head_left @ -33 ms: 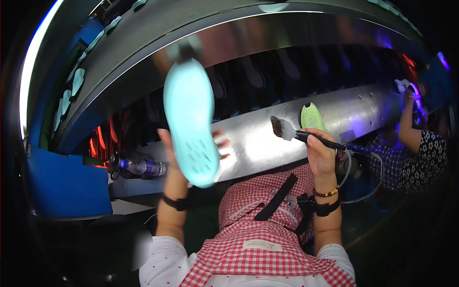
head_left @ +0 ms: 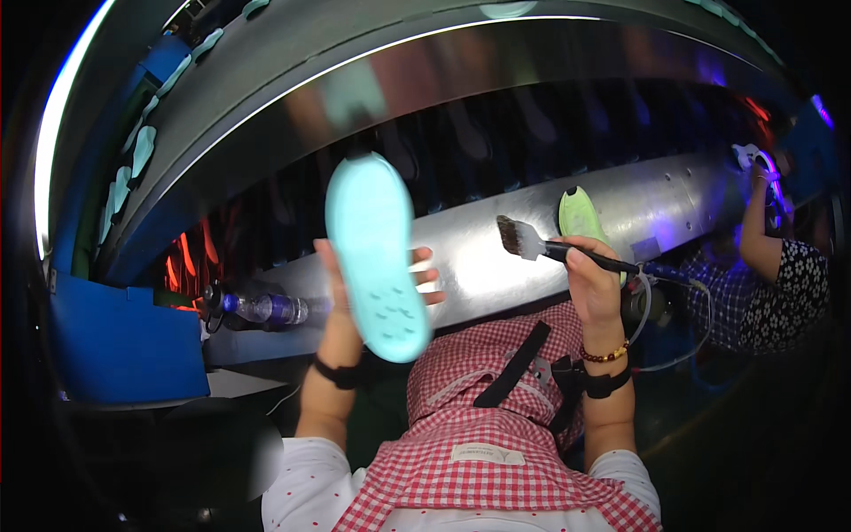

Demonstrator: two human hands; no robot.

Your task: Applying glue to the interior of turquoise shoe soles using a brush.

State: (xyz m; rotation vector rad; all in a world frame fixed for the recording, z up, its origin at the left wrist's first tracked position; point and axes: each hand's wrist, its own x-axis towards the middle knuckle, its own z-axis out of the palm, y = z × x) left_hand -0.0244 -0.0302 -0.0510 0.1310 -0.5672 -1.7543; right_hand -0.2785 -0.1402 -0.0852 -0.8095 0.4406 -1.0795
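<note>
A pale turquoise shoe sole point(head_left: 370, 235) stands upright in front of me, with short slits or marks in its lower part. My left hand point(head_left: 335, 282) is closed round it from behind, the fingers showing at its right edge and part of the palm hidden. In my right hand point(head_left: 592, 282) is a flat brush point(head_left: 534, 242), gripped by its black handle, its dark bristles pointing left toward the sole without touching it. A thin clear tube hangs by the brush handle. Just behind my right hand, a yellow-green sole point(head_left: 578, 211) lies on the metal ledge point(head_left: 479, 266).
Beyond the ledge, a dark conveyor point(head_left: 301, 66) carries turquoise soles point(head_left: 143, 151) along its left side. A clear bottle point(head_left: 275, 309) lies at the ledge's left end, beside a blue cabinet point(head_left: 124, 346). At the right, a co-worker's hand point(head_left: 758, 180) holds a white, strappy item.
My left hand has brought the turquoise sole down and to the right, nearer to me. The brush in my right hand has shifted slightly left.
</note>
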